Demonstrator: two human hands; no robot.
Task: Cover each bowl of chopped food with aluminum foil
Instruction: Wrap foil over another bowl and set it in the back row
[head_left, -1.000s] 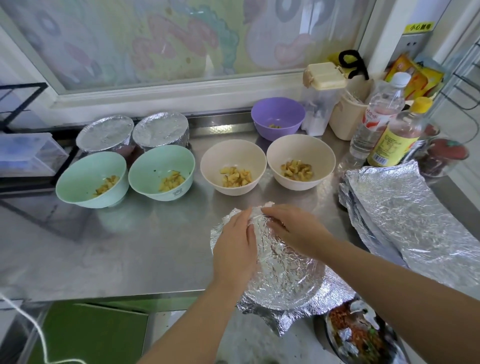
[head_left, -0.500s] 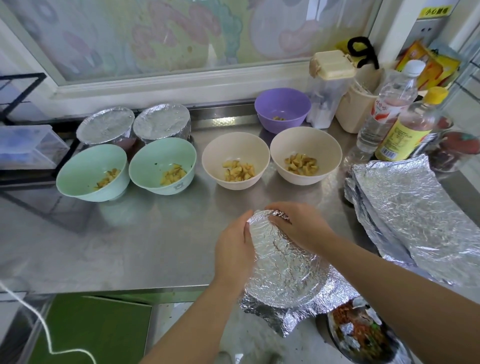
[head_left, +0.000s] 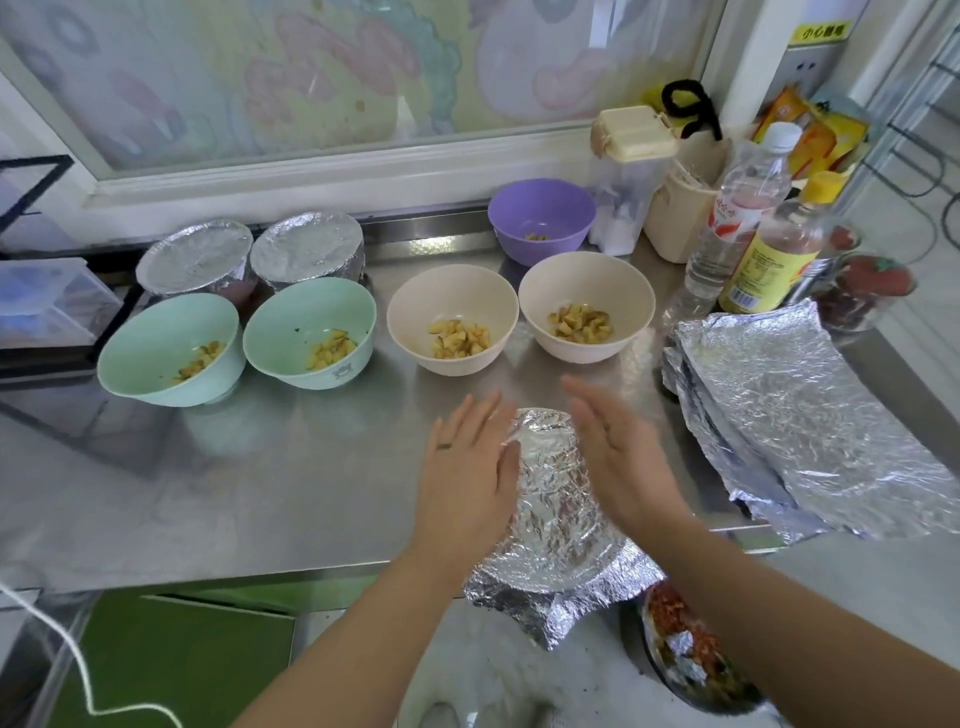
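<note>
- Steel tabletop: carries all the items below.
- Stack of crinkled foil sheets: at the right edge, near the bottles.
- Foil-wrapped bowl: at the front edge, between the hands; foil corners stick out below the rim.
- Left hand and right hand: flat, fingers straight, gripping nothing, one at each side of the wrapped bowl; contact with the foil cannot be told.
- Two green bowls and two beige bowls: in a row mid-tabletop, uncovered, each holding chopped yellow food.
- Two foil-covered bowls: behind the green pair.
- Purple bowl: behind the beige pair, uncovered.
- Two bottles: upright, back right.
</note>
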